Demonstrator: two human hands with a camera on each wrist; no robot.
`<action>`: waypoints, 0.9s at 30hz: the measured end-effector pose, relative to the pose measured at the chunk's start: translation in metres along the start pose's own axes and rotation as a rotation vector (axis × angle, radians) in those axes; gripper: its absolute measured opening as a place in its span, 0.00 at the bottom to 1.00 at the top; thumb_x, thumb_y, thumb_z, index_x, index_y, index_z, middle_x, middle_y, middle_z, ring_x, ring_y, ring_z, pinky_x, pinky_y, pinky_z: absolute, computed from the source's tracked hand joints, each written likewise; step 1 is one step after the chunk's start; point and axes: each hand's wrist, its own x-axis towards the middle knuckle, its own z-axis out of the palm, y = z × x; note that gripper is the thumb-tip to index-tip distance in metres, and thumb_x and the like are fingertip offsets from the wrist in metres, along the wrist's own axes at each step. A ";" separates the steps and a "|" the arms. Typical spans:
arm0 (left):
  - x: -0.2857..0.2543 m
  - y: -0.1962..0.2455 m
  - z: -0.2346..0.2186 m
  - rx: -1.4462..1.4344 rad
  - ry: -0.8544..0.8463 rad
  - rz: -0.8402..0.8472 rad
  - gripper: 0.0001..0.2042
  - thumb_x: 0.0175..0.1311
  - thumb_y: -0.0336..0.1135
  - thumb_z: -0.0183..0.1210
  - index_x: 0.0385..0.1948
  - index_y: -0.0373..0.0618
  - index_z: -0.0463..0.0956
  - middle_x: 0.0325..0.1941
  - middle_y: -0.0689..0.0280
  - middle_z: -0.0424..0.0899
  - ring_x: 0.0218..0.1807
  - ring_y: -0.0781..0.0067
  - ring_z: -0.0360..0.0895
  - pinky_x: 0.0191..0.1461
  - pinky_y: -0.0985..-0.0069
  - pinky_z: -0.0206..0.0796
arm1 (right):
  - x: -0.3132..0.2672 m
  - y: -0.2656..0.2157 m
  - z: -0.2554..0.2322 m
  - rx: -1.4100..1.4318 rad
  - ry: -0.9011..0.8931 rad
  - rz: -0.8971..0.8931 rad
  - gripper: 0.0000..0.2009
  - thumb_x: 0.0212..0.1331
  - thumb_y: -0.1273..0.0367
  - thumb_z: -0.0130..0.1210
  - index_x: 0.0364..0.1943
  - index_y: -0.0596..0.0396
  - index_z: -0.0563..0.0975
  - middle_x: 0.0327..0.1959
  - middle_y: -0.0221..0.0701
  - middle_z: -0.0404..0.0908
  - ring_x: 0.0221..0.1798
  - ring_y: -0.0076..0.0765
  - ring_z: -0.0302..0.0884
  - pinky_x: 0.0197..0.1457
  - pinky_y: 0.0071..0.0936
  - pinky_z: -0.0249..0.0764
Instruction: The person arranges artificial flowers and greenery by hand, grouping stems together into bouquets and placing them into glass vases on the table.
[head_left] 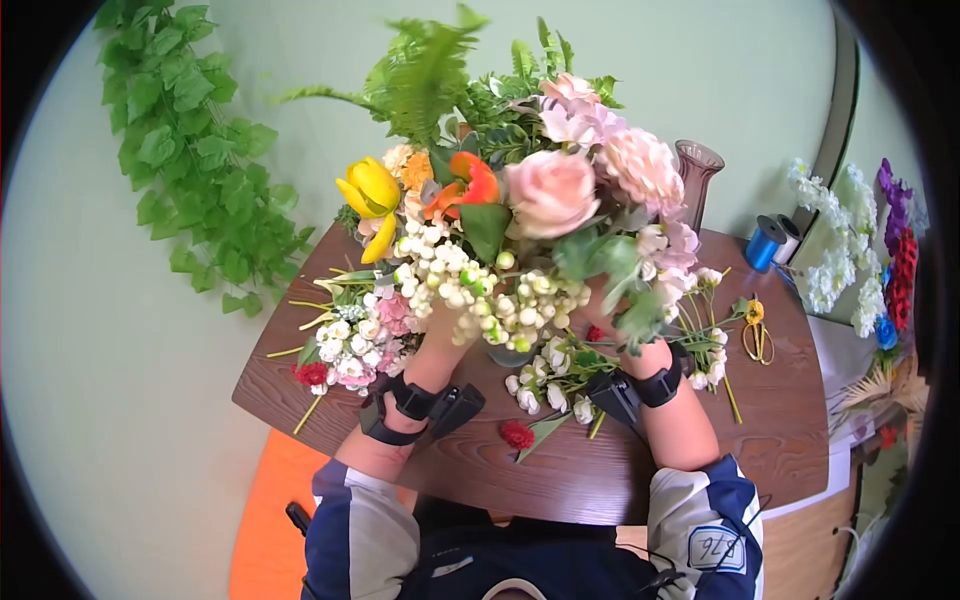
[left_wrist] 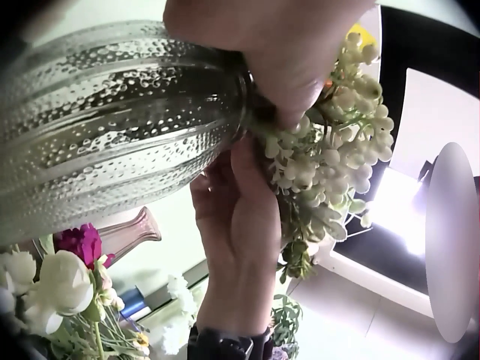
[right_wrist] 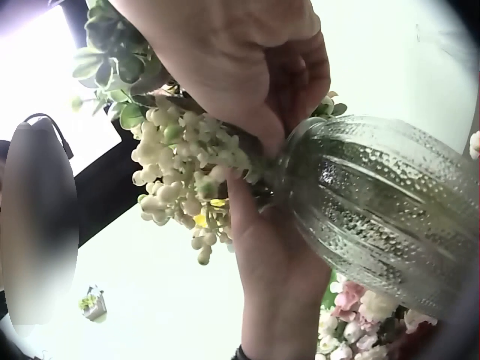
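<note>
A large artificial flower bouquet (head_left: 480, 230) rises from a clear ribbed glass vase (left_wrist: 112, 112). It has a pink rose (head_left: 550, 193), a yellow tulip (head_left: 370, 188), an orange flower (head_left: 470, 182), white berry sprigs (head_left: 440, 265) and green ferns (head_left: 425, 85). At the vase mouth, my left hand (left_wrist: 270, 45) curls its fingers and thumb around the gathered stems. From the opposite side my right hand (right_wrist: 225, 56) grips the bouquet just above the rim, thumb against the stems. Blossoms cover most of both hands in the head view.
Loose white and pink flowers (head_left: 360, 340) lie on the wooden table (head_left: 480, 460) at left, with more white roses (head_left: 550, 375) in front. A pink glass vase (head_left: 697, 180), a blue ribbon spool (head_left: 765, 243) and yellow-handled scissors (head_left: 757, 330) stand or lie at right.
</note>
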 end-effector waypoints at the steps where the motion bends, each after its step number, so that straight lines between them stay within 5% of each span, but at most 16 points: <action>1: -0.001 0.001 0.001 0.002 -0.001 -0.003 0.15 0.61 0.32 0.47 0.50 0.41 0.67 0.52 0.62 0.72 0.50 0.68 0.72 0.49 0.72 0.66 | -0.007 -0.001 0.002 0.015 0.008 0.010 0.14 0.54 0.75 0.49 0.46 0.61 0.72 0.41 0.38 0.79 0.41 0.36 0.77 0.46 0.27 0.72; 2: -0.002 0.002 0.002 0.028 -0.002 -0.013 0.15 0.62 0.32 0.47 0.50 0.41 0.67 0.51 0.62 0.72 0.49 0.69 0.72 0.49 0.72 0.66 | -0.037 -0.009 -0.002 0.030 0.016 0.019 0.14 0.54 0.75 0.49 0.46 0.61 0.72 0.41 0.38 0.79 0.41 0.36 0.77 0.46 0.27 0.72; 12: -0.012 0.011 0.005 0.281 0.000 -0.098 0.14 0.63 0.33 0.45 0.50 0.41 0.67 0.49 0.62 0.73 0.48 0.70 0.72 0.50 0.70 0.67 | 0.026 -0.030 -0.001 0.160 0.092 0.102 0.13 0.54 0.75 0.48 0.46 0.61 0.73 0.41 0.38 0.79 0.41 0.35 0.77 0.46 0.27 0.72; 25: -0.018 0.016 0.004 0.601 0.017 -0.205 0.13 0.66 0.35 0.43 0.49 0.42 0.66 0.46 0.62 0.73 0.47 0.71 0.73 0.52 0.69 0.67 | -0.009 -0.034 -0.007 0.325 0.183 0.193 0.13 0.55 0.76 0.48 0.45 0.61 0.73 0.41 0.37 0.79 0.41 0.34 0.77 0.46 0.26 0.72; 26: -0.022 -0.005 0.002 -0.210 0.112 -0.121 0.12 0.62 0.31 0.47 0.45 0.42 0.70 0.41 0.61 0.76 0.41 0.68 0.76 0.45 0.69 0.69 | -0.010 -0.037 -0.008 0.334 0.191 0.199 0.13 0.55 0.76 0.48 0.45 0.61 0.73 0.41 0.37 0.79 0.41 0.34 0.77 0.46 0.26 0.72; 27: -0.021 -0.004 0.003 -0.212 0.112 -0.119 0.12 0.62 0.31 0.47 0.45 0.42 0.70 0.41 0.61 0.76 0.41 0.68 0.76 0.45 0.69 0.69 | -0.002 -0.038 -0.008 0.344 0.199 0.206 0.12 0.55 0.76 0.48 0.45 0.61 0.73 0.41 0.37 0.79 0.41 0.34 0.77 0.46 0.26 0.72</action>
